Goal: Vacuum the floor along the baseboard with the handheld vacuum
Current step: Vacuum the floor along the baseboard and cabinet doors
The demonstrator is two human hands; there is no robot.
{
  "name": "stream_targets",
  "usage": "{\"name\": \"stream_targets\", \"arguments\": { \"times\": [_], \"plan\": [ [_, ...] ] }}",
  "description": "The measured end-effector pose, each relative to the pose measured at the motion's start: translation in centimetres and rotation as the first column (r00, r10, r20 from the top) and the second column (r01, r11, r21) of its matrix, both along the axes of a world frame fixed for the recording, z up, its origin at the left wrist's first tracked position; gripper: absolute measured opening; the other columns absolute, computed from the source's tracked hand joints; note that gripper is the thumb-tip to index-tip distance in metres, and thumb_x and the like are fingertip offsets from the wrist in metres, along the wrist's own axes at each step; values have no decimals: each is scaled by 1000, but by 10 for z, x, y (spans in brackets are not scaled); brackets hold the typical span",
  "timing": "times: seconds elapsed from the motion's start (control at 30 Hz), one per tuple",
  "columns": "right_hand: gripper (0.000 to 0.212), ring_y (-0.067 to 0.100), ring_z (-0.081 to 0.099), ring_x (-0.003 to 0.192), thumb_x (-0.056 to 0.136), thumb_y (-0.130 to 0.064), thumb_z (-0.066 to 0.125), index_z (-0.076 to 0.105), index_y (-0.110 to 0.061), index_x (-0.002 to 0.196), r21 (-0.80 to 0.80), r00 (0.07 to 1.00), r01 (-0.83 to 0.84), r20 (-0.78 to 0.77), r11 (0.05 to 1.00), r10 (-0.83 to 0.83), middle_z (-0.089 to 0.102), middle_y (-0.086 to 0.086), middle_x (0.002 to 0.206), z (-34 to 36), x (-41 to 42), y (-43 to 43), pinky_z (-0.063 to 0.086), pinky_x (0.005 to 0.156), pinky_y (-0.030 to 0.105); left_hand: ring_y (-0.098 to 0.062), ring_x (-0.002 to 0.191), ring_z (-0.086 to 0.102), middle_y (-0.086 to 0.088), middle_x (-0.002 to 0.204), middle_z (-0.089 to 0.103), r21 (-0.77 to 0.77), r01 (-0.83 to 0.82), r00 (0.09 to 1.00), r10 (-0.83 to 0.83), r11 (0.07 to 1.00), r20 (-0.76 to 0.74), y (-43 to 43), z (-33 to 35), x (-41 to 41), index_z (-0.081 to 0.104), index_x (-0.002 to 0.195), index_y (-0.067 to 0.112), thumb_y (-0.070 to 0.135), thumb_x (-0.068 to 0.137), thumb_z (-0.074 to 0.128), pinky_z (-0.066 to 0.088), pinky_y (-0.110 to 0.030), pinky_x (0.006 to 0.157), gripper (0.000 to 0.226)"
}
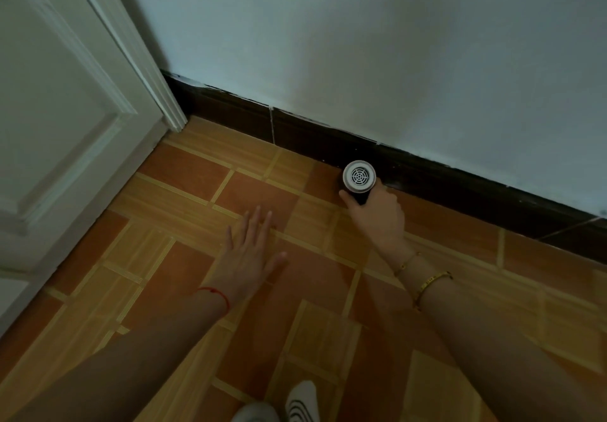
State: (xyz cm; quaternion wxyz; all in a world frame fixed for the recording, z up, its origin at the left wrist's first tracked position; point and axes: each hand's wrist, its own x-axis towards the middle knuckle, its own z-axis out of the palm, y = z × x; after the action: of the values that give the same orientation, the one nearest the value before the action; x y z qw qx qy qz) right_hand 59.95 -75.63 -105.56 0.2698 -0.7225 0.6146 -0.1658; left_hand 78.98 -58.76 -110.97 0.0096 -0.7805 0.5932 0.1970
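Note:
My right hand [377, 214] grips a small handheld vacuum [359, 178], a dark cylinder whose white round vented end faces the camera. Its hidden front end points down at the floor right against the dark brown baseboard [295, 129]. The baseboard runs diagonally from the door frame at upper left down to the right edge. My left hand [249, 254] hovers flat over the orange tiled floor [184, 191], fingers spread, holding nothing, to the left of the vacuum.
A white panelled door [59, 119] and its frame [144, 70] fill the left side, meeting the baseboard in the corner. A pale wall [394, 43] rises above the baseboard. My white shoe [302, 402] shows at the bottom edge.

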Motion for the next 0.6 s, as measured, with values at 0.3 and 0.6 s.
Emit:
{"name": "stream_targets", "arguments": {
  "times": [0.3,0.6],
  "plan": [
    [66,34,65,106,87,-54,64,48,-13,136,3,998,69,8,998,-69,67,13,117,3,-33,-14,55,81,41,-24,148,-24,-4,159,-31,7,95,995,-95,995,18,-16,5,-22,-29,149,22,75,84,0,-4,-53,122,89],
    [66,31,67,103,87,-55,63,48,-13,135,-27,1000,6,-12,1000,-6,69,11,115,-1,-33,-17,57,79,40,-24,148,-25,-4,159,-30,8,107,994,-107,994,16,-16,3,-25,-27,150,22,75,83,-1,-8,-53,121,90]
  ]
}}
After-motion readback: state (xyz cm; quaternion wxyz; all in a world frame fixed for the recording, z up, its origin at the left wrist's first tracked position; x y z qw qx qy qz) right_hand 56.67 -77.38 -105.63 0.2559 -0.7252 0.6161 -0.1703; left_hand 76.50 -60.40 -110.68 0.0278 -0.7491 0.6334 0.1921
